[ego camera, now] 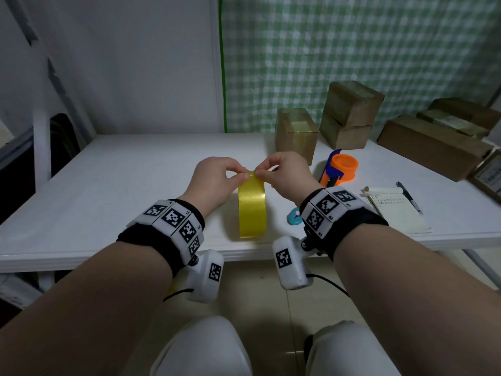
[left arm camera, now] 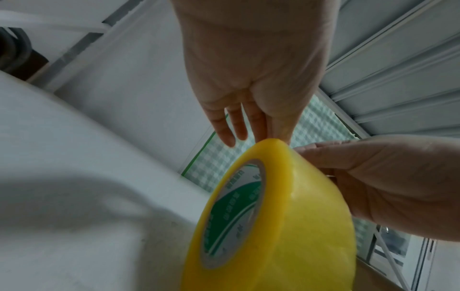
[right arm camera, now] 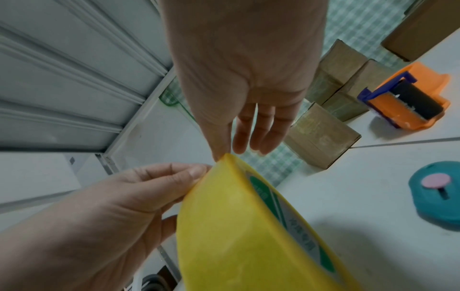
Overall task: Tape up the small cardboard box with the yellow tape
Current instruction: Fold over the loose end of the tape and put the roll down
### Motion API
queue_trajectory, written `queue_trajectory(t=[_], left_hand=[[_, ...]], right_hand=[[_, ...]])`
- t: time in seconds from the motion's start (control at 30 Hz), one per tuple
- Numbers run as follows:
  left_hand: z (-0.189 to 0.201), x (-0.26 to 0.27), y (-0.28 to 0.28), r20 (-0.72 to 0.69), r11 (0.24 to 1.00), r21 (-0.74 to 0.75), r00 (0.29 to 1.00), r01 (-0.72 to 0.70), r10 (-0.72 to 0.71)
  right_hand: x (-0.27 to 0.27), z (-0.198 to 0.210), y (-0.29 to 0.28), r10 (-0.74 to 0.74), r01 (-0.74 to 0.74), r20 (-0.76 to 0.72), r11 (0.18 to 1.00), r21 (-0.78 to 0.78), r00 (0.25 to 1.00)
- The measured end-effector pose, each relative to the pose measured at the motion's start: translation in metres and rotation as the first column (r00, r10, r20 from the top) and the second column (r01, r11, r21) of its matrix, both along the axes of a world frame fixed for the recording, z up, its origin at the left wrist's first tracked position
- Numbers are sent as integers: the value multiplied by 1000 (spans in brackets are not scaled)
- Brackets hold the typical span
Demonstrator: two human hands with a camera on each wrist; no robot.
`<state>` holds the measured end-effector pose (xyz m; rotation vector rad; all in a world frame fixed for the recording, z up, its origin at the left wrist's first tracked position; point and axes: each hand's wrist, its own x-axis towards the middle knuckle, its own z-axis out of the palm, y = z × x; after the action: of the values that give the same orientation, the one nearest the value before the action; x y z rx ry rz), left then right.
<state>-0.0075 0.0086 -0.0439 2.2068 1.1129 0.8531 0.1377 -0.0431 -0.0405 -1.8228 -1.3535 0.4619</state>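
A yellow tape roll point(ego camera: 252, 210) stands on its edge on the white table point(ego camera: 122, 185), close to the front edge. My left hand point(ego camera: 244, 175) and my right hand point(ego camera: 257, 173) meet at the roll's top, each pinching the outer layer with thumb and fingertip. The left wrist view shows my left hand point(left arm camera: 271, 136) touching the top of the roll point(left arm camera: 293, 226). In the right wrist view my right hand point(right arm camera: 229, 152) touches the roll point(right arm camera: 236, 232) at the same spot. A small cardboard box point(ego camera: 296, 134) stands upright just behind my right hand, apart from it.
Two stacked boxes point(ego camera: 349, 115) and longer flat boxes point(ego camera: 433, 147) line the back right. An orange and blue tape dispenser point(ego camera: 342, 169), a teal round cutter point(ego camera: 294, 217), and a notepad point(ego camera: 398, 213) with a pen point(ego camera: 410, 198) lie right of my right hand.
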Motion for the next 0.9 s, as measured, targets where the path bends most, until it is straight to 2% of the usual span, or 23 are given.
queue_trajectory(t=[0.13,0.2,0.4,0.57,0.73,0.9], left_hand=[[-1,1,-1,5,999,40,1000,-8,8],[-2,2,-2,8,999,51,1000,-12,11],[-4,4,-1,11,999,40,1000,-29,29],[-5,6,2,29,999,13,998,-47,47],[-5,6,3,38,998,46,998,-43,41],[-7,9,4,-101,982,186,993,-35,55]], right_hand=[[-3,2,0,16,-18,188,1000,8,982],[-5,2,-1,24,-28,302,1000,10,953],[-10,1,-7,40,-67,519,997,34,854],[-11,-1,-9,31,-73,566,996,53,824],[-11,-9,-6,-14,-77,648,991,112,762],[-13,-13,-3,-25,-93,722,988,123,692]])
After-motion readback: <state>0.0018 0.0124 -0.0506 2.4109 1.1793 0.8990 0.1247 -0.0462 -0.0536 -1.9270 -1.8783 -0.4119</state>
